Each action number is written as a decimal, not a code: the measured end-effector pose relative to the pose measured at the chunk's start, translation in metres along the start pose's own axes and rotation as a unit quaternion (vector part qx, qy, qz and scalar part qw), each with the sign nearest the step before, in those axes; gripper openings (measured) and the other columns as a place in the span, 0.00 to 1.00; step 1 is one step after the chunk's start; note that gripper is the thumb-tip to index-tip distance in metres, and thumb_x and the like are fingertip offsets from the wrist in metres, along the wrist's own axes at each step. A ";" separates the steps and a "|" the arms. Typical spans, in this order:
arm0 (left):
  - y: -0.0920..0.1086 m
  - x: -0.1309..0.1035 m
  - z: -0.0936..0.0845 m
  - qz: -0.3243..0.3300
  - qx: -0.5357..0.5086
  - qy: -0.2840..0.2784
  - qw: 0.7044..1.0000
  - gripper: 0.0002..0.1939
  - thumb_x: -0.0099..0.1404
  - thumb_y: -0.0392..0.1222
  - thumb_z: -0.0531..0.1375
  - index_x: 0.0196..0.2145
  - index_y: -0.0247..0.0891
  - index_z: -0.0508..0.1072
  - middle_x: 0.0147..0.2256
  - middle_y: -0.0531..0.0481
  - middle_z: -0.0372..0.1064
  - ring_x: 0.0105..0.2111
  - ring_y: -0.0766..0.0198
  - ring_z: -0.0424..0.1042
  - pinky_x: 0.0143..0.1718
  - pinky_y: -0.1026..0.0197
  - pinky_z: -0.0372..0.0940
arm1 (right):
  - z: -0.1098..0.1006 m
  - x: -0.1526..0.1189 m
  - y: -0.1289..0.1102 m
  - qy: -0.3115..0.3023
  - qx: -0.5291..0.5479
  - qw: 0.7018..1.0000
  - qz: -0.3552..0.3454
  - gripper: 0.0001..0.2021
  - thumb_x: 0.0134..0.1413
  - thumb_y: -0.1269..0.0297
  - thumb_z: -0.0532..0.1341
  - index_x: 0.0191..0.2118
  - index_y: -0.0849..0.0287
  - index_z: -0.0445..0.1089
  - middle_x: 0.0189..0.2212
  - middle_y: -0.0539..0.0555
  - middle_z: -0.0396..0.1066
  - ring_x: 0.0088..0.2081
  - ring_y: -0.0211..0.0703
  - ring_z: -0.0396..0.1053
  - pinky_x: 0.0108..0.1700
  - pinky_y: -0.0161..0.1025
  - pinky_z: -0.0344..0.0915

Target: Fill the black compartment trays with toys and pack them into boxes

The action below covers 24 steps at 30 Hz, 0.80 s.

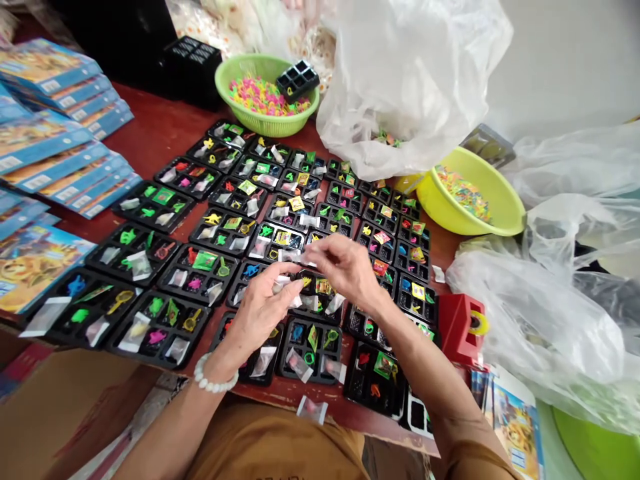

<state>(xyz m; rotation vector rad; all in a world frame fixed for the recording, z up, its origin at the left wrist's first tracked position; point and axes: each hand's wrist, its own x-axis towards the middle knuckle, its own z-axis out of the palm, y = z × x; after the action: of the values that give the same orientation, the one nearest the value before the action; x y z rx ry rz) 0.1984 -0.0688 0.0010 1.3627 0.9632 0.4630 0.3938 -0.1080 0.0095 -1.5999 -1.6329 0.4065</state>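
My left hand [265,303], with a white bead bracelet [215,379] at the wrist, is closed around small clear packets [295,300] between thumb and fingers. My right hand [345,267] is pinched over the middle trays, with a whitish clear packet at its fingertips, partly hidden. Below both hands lies a black compartment tray [320,303] holding small coloured toys, a printed sachet and clear packets. Nearer me, another black tray [311,353] carries green and blue toys and packets. A loose clear packet [313,409] lies at the table's front edge.
Rows of similar trays cover the red table [145,120]. Blue printed boxes [75,167] are stacked at left. A green basket [267,123] and a yellow bowl [500,217] hold small coloured pieces. A red tape dispenser [455,330] and plastic bags [540,307] stand at right.
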 end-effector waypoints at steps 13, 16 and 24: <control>-0.002 -0.004 -0.014 -0.016 -0.085 0.022 0.996 0.20 0.62 0.56 0.68 0.43 0.40 0.79 0.21 0.58 0.63 0.18 0.70 0.58 0.18 0.69 0.52 | -0.003 0.071 0.075 0.037 -0.257 0.924 0.280 0.13 0.59 0.64 0.60 0.45 0.54 0.79 0.39 0.58 0.81 0.45 0.56 0.77 0.46 0.46 0.70; -0.003 -0.003 -0.017 -0.022 -0.083 0.029 0.996 0.21 0.61 0.57 0.69 0.44 0.40 0.79 0.21 0.58 0.63 0.18 0.70 0.57 0.18 0.68 0.52 | 0.001 0.074 0.067 0.027 -0.248 0.927 0.279 0.13 0.59 0.63 0.60 0.46 0.53 0.79 0.41 0.57 0.82 0.45 0.54 0.78 0.46 0.45 0.71; -0.005 -0.003 -0.019 -0.019 -0.097 0.038 0.994 0.19 0.61 0.55 0.69 0.43 0.39 0.79 0.21 0.58 0.63 0.18 0.70 0.59 0.19 0.68 0.54 | 0.015 0.091 0.059 0.036 -0.160 0.953 0.254 0.11 0.58 0.62 0.62 0.44 0.57 0.80 0.37 0.55 0.82 0.40 0.47 0.77 0.46 0.41 0.69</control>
<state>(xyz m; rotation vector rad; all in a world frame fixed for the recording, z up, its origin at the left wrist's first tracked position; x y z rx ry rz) 0.1801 -0.0607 -0.0008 1.1569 0.9794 0.5675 0.4342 -0.0086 -0.0138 -2.2627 -1.2605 0.3492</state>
